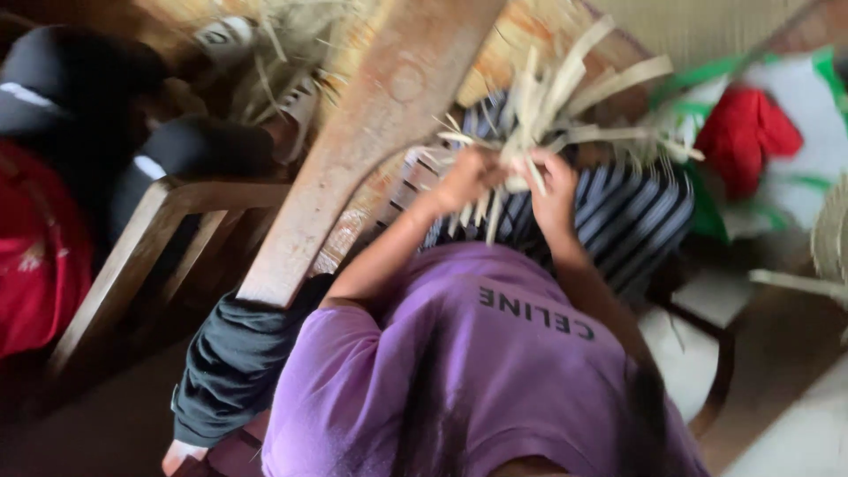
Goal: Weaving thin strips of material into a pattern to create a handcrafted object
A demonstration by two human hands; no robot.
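Above the striped cloth (636, 221), two hands, left hand (464, 177) and right hand (555, 190), each grip holding one bundle of pale strips (556, 97).

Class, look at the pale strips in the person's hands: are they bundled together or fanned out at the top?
Fanned out. The pale strips splay apart above where both hands grip them together.

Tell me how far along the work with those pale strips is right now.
Early, it seems. Done: some strips are gathered into one bundle of pale strips. In hand: the left hand and right hand both grip its base over the striped cloth. Left: its ends splay loose, and more loose strips lie beyond the wooden plank. The picture is blurred.
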